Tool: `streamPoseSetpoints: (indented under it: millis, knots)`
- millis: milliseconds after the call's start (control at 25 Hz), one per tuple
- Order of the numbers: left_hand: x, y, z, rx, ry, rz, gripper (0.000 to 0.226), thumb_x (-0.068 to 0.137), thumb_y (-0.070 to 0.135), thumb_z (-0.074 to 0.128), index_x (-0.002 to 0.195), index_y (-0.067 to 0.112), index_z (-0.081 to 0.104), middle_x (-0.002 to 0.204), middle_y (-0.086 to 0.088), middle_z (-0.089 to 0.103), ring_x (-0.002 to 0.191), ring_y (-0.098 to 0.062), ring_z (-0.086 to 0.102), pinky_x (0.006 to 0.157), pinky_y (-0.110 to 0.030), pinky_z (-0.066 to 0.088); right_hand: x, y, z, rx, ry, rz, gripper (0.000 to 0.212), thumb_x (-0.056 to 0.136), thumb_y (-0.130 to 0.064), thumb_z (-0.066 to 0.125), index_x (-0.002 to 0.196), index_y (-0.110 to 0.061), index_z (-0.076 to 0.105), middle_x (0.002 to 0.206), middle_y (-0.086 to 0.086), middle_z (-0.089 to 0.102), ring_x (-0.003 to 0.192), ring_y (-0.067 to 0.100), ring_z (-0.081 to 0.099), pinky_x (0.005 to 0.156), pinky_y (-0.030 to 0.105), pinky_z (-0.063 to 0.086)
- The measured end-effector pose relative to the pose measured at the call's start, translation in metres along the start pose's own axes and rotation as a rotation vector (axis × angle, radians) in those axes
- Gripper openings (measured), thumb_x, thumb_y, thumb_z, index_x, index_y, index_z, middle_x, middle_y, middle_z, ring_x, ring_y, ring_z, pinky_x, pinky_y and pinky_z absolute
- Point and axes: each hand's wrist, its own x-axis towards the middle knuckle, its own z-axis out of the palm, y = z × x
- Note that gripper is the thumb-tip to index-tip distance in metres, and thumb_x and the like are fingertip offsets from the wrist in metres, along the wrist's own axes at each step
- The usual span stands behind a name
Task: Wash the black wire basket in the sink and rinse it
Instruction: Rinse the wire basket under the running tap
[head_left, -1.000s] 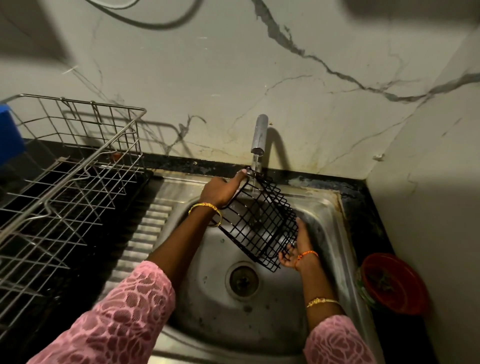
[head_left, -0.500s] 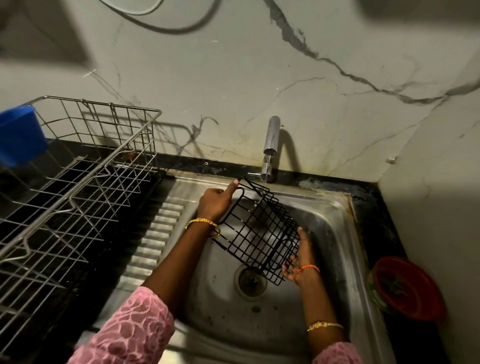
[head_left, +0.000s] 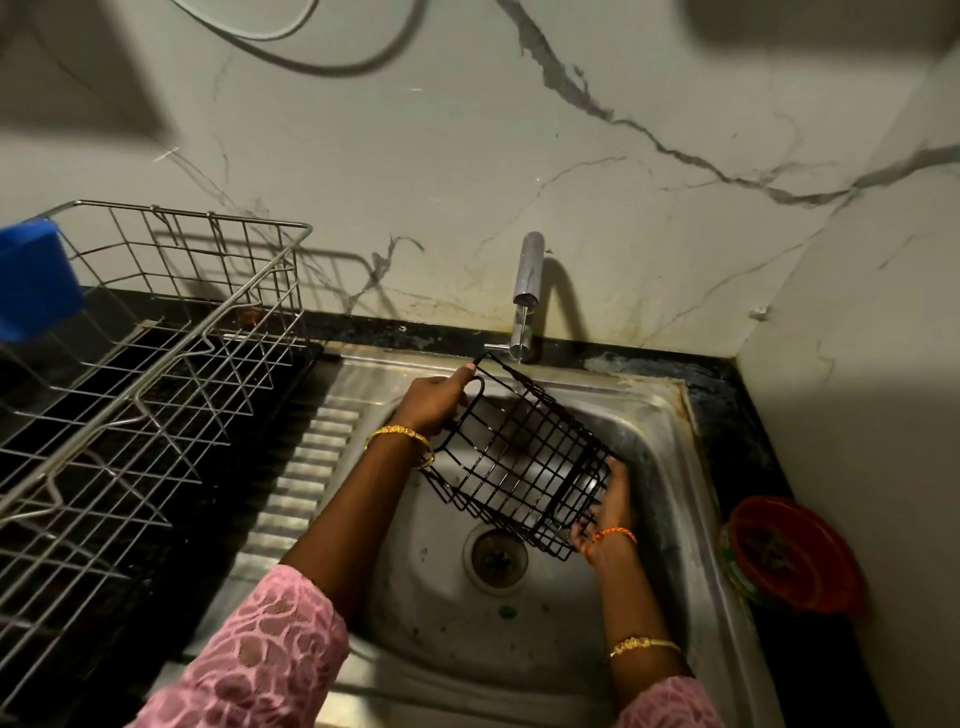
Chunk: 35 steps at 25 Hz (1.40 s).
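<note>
Centre of the frame: black wire basket of coated grid mesh, held tilted above the bowl of the stainless-steel sink, upper corner up near the chrome tap at top centre, lower corner down toward the right, over the round drain. Left hand, just left of the basket, fingers curled round the looped handle wire at the upper end, thumb stretched up along the top corner; gold bangle on that wrist. Right hand, at the basket's lower right end, fingers wrapped round the bottom edge wires and cupping the mesh from below; orange thread band at the wrist, second gold bracelet further down the forearm. Pink lace sleeves at the lower edge of the frame. Thin trickle of water visible under the tap spout, close by the basket's top corner; whether touching the wires, hard to tell. Left side of the frame: large silver wire dish rack on a dark counter, a blue plastic container hung at its far-left edge. Ribbed steel draining board between rack and bowl. Lower right: red round plastic bowl on the dark counter beside the sink rim. Behind all, white marble-pattern wall with grey veins.
</note>
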Motion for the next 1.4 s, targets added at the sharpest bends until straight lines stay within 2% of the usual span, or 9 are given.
streamPoseSetpoints:
  millis: [160,320,440,680,840,1000,1080,1200,1400]
  knots:
    - [-0.001,-0.015,-0.006,-0.148,-0.079,-0.077,0.041,0.093,0.051,0.049,0.089,0.012,0.062,0.079,-0.001,0.058,0.073,-0.017,0.052,0.065,-0.026,0.044,-0.005,-0.006,0.000,0.010,0.073,-0.199,0.042,0.075,-0.057,0.060,0.088,-0.016,0.061,0.098,0.004,0.057,0.082,0.022,0.050,0.060,0.028,0.041]
    - [0.000,-0.046,-0.019,-0.313,-0.122,-0.108,0.036,0.093,0.052,0.048,0.086,0.018,0.059,0.078,-0.004,0.056,0.066,-0.017,0.052,0.061,-0.029,0.042,-0.003,-0.011,0.008,-0.064,0.047,-0.338,0.050,0.076,-0.056,0.059,0.098,-0.011,0.063,0.096,0.008,0.060,0.076,0.021,0.053,0.058,0.029,0.045]
    - [-0.007,-0.065,-0.030,-0.441,-0.144,-0.159,0.039,0.090,0.054,0.050,0.095,0.017,0.061,0.078,-0.006,0.055,0.066,-0.017,0.053,0.061,-0.030,0.045,-0.001,-0.016,0.018,-0.119,-0.001,-0.467,0.034,0.083,-0.045,0.059,0.099,-0.016,0.062,0.103,0.006,0.062,0.094,0.023,0.056,0.086,0.047,0.050]
    - [-0.026,-0.063,-0.051,-0.570,-0.179,-0.191,0.047,0.093,0.053,0.043,0.096,0.012,0.065,0.080,-0.010,0.054,0.071,-0.022,0.051,0.058,-0.030,0.052,0.000,-0.030,0.041,-0.314,-0.135,-0.582,0.059,0.076,-0.064,0.056,0.114,-0.019,0.058,0.119,0.007,0.059,0.100,0.022,0.052,0.090,0.042,0.046]
    - [-0.025,-0.047,-0.063,-0.265,-0.097,-0.151,0.040,0.084,0.048,0.060,0.078,0.008,0.058,0.055,-0.007,0.054,0.045,-0.017,0.052,0.049,-0.026,0.046,0.005,-0.032,0.058,-0.414,-0.230,-0.670,0.058,0.064,-0.076,0.055,0.083,-0.022,0.053,0.080,0.001,0.051,0.071,0.016,0.043,0.062,0.028,0.036]
    - [-0.030,-0.028,-0.061,0.051,-0.255,-0.151,0.041,0.097,0.040,0.046,0.107,0.002,0.056,0.066,-0.010,0.061,0.039,-0.014,0.058,0.037,-0.021,0.046,0.004,-0.033,0.064,-0.402,-0.370,-0.662,0.041,0.083,-0.053,0.056,0.103,-0.017,0.060,0.105,0.003,0.060,0.093,0.012,0.052,0.079,0.032,0.043]
    - [-0.034,-0.021,-0.054,0.065,-0.205,-0.138,0.047,0.099,0.039,0.043,0.122,-0.001,0.051,0.060,-0.009,0.060,0.033,-0.011,0.055,0.031,-0.017,0.040,0.007,-0.035,0.066,-0.397,-0.395,-0.633,0.069,0.076,-0.062,0.058,0.123,-0.012,0.053,0.125,0.007,0.056,0.110,0.018,0.050,0.082,0.032,0.043]
    - [-0.036,-0.017,-0.041,0.095,-0.063,-0.055,0.039,0.096,0.043,0.048,0.083,0.009,0.060,0.039,-0.001,0.056,0.028,-0.008,0.049,0.031,-0.015,0.037,0.008,-0.034,0.066,-0.411,-0.390,-0.605,0.097,0.060,-0.074,0.056,0.133,-0.010,0.043,0.130,0.008,0.051,0.112,0.022,0.049,0.062,0.021,0.041]
    - [-0.018,-0.021,-0.029,0.400,0.172,0.079,0.069,0.076,0.075,0.051,0.050,0.012,0.056,0.052,-0.011,0.059,0.056,-0.027,0.060,0.060,-0.032,0.048,0.011,-0.030,0.054,-0.334,-0.316,-0.626,0.065,0.085,-0.052,0.054,0.132,-0.008,0.043,0.120,0.007,0.058,0.083,0.011,0.054,0.054,0.019,0.040]
